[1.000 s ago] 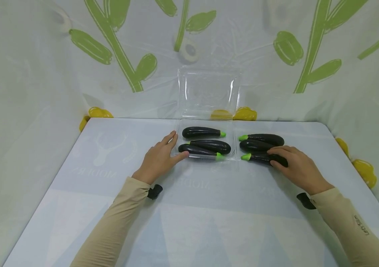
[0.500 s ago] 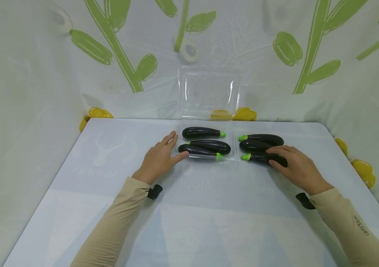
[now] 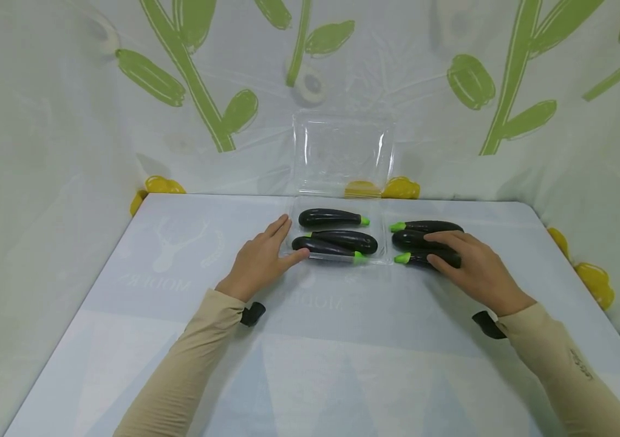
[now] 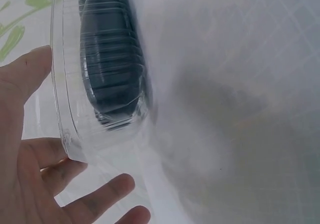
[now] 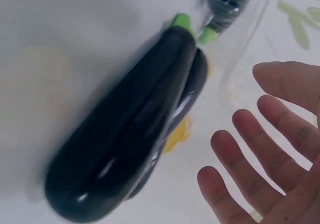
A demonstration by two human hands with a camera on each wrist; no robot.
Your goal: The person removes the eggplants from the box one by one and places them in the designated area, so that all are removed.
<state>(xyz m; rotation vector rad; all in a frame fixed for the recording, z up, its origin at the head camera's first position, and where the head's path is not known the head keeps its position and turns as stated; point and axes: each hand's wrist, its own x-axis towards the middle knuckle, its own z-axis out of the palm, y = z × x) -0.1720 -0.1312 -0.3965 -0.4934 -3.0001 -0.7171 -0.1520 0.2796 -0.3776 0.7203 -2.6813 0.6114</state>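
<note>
A clear plastic clamshell box [image 3: 386, 243] lies at the table's far edge, its lid [image 3: 342, 149] standing up behind. Inside are three dark eggplants: one at the back [image 3: 328, 216], two close together in front. My left hand [image 3: 255, 261] touches the box's near left corner, thumb at the front rim and fingers spread along the side. Right of the box lie three more eggplants, green stems toward it. My right hand [image 3: 479, 270] hovers over the front eggplant [image 3: 421, 260] and the middle one [image 3: 410, 239]; in the right wrist view its fingers [image 5: 250, 149] are extended, holding nothing.
The white table [image 3: 310, 376] carries faint printed lettering. Behind it hangs a pale curtain [image 3: 413, 139] with green leaf prints and yellow flowers, close behind the raised lid. Black wrist cameras [image 3: 253, 314] sit below both hands.
My right hand has shifted a little to the left over the eggplants beside the box. The left hand and the box stay where they were.
</note>
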